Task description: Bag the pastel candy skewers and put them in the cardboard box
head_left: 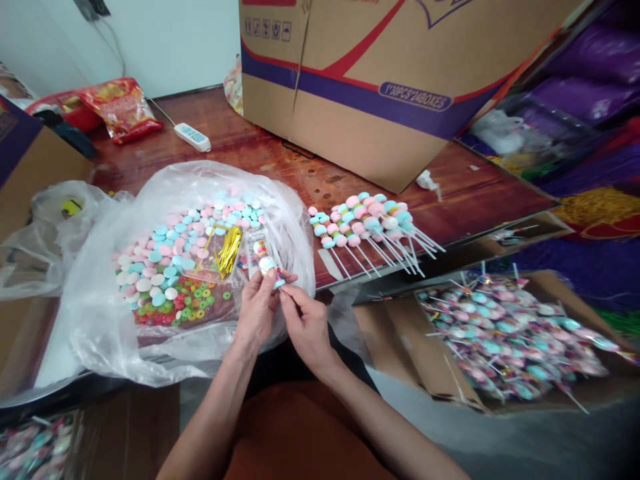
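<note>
One huge cardboard carton (380,87) with a purple band fills the far side of the brown wooden table (280,160) and closes off the view behind it. Nearer, on the left, a wide clear plastic bag (100,313) lies open, holding pastel pink, blue and white marshmallow discs with a patch of coloured ring sweets at its near edge. Low on the right, off the table edge, an open cardboard box (450,380) is heaped with wrapped sticks. Between bag and carton, a row of bare marshmallow skewers (370,223) lies on the table, sticks pointing toward the near right. A red snack packet (123,107) and a white power strip (193,137) sit at the far left, well apart from the hands. A bundle of gold twist ties (230,250) rests on top of the sweets in the bag, just beside the hands. The left hand (257,310) and the right hand (307,327) meet over the bag's right rim, both pinching a sleeved candy skewer (267,263): the left fingers are closed around its clear wrapper, the right fingertips nip its lower end, and the crumpled bag plastic lies directly behind it.
</note>
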A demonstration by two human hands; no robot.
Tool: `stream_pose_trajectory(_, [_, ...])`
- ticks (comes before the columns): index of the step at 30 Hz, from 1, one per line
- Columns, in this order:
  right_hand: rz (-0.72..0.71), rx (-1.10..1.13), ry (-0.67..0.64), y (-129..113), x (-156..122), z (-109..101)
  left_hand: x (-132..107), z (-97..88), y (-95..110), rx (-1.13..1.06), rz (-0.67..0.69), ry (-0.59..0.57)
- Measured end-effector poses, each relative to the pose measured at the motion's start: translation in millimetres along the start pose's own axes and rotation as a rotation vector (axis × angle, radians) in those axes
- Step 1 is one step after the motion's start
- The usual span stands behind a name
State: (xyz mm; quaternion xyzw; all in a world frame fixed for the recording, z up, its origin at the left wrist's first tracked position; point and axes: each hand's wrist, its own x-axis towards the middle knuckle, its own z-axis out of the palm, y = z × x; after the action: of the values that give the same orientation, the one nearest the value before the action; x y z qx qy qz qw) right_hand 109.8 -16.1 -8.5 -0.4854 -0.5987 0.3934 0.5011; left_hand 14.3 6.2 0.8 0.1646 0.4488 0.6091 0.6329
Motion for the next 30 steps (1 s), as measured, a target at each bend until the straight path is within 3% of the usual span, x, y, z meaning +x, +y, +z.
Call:
stream_pose_trajectory(6, [0.077, 0.104, -0.027, -1, 1, 0, 1, -6.5, 7, -0.037, -0.011, -0.039])
stream_pose_trajectory(12, [0.359, 0.361, -0.135, 6, 2, -9, 7, -9.0, 22, -0.084, 0.016, -0.033])
stream_pose_trajectory(17, [0.186, 0.105, -0.033, 5, -1, -6, 6, -3.6, 18, -0.058, 0.047, 0.014])
stream_pose_trajectory(19, [0.191, 0.089, -0.019, 4, -1, -5, 5, -2.3, 16, -0.055, 0.048, 0.022])
stream_pose_trajectory(26, [0.542, 0.491, -0.138, 5, 14, -15, 4, -5.0, 15, 0.008, 0.047, -0.031])
stream_pose_trajectory(28, [0.516, 0.465, -0.143, 6, 16, -17, 4, -5.3, 13, 0.013, 0.044, -0.031])
stream_pose_trajectory(30, [0.377, 0.326, -0.121, 6, 16, -16, 4, -5.2, 10, 0.004, 0.034, -0.018])
